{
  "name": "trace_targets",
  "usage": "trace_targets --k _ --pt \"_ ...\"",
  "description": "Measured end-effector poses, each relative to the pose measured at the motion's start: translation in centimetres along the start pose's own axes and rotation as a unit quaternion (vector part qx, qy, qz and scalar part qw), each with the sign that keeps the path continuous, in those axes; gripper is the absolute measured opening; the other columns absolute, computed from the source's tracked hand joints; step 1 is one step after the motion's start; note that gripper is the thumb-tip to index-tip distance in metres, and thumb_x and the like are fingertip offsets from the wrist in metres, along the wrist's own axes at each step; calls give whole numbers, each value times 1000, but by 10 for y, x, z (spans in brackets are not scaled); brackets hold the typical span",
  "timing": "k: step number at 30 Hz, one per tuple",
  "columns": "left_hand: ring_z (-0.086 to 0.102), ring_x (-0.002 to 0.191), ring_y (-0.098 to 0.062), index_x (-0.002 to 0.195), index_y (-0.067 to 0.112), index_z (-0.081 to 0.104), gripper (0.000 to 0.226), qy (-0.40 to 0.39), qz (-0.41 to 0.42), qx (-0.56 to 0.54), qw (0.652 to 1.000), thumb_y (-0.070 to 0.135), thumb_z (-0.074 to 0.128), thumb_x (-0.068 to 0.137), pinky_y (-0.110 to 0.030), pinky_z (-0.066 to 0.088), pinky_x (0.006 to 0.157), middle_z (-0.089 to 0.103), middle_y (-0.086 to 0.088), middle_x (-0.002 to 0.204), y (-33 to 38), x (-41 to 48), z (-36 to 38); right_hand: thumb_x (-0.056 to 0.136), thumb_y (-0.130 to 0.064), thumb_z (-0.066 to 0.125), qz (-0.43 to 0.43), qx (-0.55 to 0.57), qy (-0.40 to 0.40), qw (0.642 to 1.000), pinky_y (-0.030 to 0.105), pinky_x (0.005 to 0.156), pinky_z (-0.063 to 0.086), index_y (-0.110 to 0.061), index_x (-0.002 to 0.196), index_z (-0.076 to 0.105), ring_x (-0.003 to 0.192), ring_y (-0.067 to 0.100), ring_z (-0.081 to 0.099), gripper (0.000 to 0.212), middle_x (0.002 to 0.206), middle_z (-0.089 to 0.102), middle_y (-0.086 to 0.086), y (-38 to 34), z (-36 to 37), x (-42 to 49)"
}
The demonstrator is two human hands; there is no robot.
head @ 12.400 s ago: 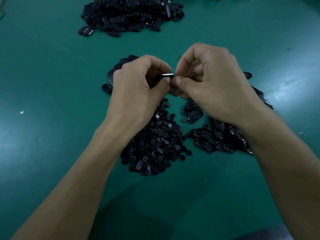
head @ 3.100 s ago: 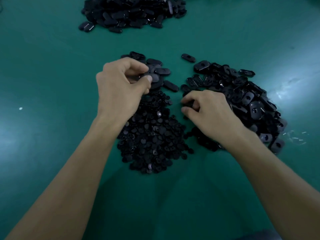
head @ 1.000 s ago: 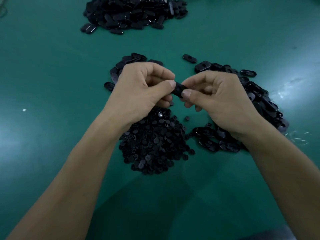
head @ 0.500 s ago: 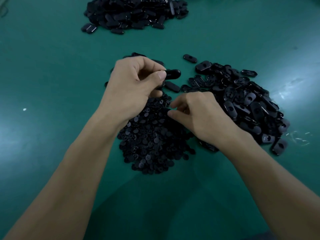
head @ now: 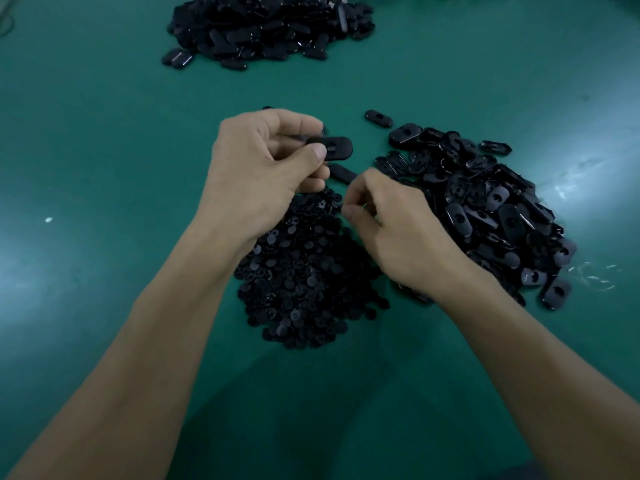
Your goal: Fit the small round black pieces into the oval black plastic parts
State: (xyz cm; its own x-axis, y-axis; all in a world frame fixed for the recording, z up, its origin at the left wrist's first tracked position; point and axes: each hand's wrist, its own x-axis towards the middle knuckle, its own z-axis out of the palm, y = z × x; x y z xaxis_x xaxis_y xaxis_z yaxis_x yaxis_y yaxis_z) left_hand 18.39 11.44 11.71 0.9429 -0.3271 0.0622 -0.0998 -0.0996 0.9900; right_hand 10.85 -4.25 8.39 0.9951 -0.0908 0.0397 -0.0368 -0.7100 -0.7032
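My left hand (head: 263, 171) pinches an oval black plastic part (head: 334, 147) between thumb and fingers, holding it flat above the table with its hole facing up. My right hand (head: 391, 230) hovers over the top edge of the heap of small round black pieces (head: 304, 275), thumb and forefinger curled together; whether a round piece is between them I cannot tell. A heap of loose oval parts (head: 495, 206) lies to the right of my right hand.
A large pile of oval parts (head: 266, 26) lies at the far edge of the green table (head: 86, 150). A single oval part (head: 378, 118) lies apart, above the right heap. Another oval part (head: 343, 173) lies between my hands.
My right hand left the oval part and dropped to the round-piece heap, then lifted slightly. My left hand keeps the oval part, raised and turned flat.
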Motion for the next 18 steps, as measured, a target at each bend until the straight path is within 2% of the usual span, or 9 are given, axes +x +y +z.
trace_targets --k 4,9,11,14,18 --pt "76 71 -18 98 17 72 15 1 -9 27 1000 4 69 93 -28 62 69 75 0 69 -3 1 1 102 -14 55 13 116 19 993 23 67 52 -27 92 54 78 7 68 17 87 72 -8 -1 -12 -6" --pt "76 71 -18 97 17 74 12 0 -7 40 999 6 70 93 -28 61 69 75 0 70 -4 1 2 97 -11 66 16 237 48 970 13 63 50 -23 98 69 70 6 71 12 81 76 -4 -2 -22 -9" --pt "76 71 -17 98 15 74 12 -1 -6 41 999 6 70 93 -27 61 68 75 0 70 -4 0 2 98 -11 65 16 240 50 969 15 65 50 -27 103 71 70 5 70 18 80 76 -5 -2 -25 -9" --pt "76 71 -16 101 13 74 11 -4 -6 39 999 5 70 93 -26 61 66 75 -1 70 -4 0 2 100 -9 61 11 202 45 978 18 65 53 -34 100 71 71 4 68 27 79 75 -8 -3 -25 -8" --pt "76 72 -17 98 16 73 13 -11 -11 38 999 5 70 93 -25 60 66 75 0 69 -5 0 2 100 -5 59 26 217 21 976 23 69 58 -26 95 70 75 10 73 24 84 77 -4 -6 -28 -7"
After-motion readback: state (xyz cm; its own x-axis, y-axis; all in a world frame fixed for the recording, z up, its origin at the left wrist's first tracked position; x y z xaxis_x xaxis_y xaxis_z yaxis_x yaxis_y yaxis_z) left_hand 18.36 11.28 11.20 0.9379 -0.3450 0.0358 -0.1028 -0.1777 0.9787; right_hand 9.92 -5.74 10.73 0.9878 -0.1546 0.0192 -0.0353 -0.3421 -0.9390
